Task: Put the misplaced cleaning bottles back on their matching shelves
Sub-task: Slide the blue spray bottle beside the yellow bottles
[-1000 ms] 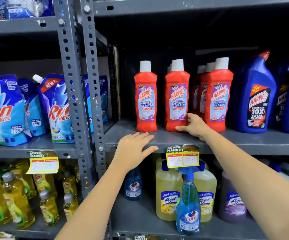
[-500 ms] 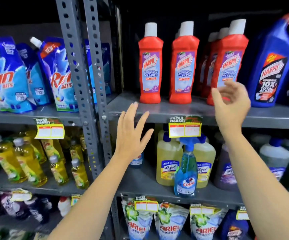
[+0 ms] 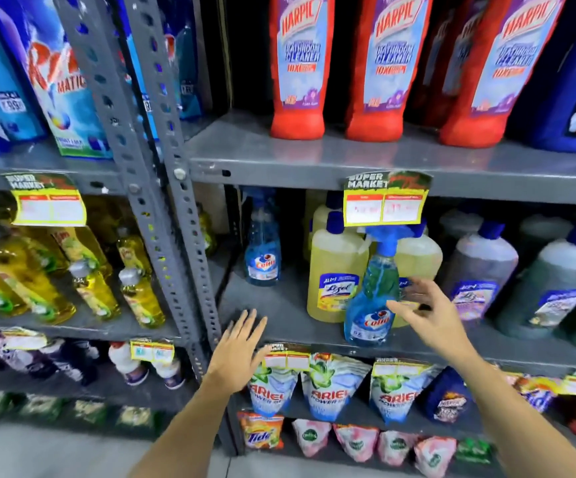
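The blue Colin spray bottle (image 3: 371,298) stands at the grey metal shelf's (image 3: 279,315) front edge before yellow Lizol bottles (image 3: 336,270), the right hand (image 3: 428,315) open-fingered just beside it, the left hand (image 3: 240,343) spread, empty.

Top right, the red bottles (image 3: 297,67) read HARPIC; upper left, a blue pouch (image 3: 62,81) reads MATIC; mid-frame, the yellow bottle (image 3: 336,274) reads Lizol, both spray bottles (image 3: 371,298) Colin, tags (image 3: 386,198) SUPER MARKET; lower pouches (image 3: 269,388) ARIEL, orange packet (image 3: 260,431) Tide.
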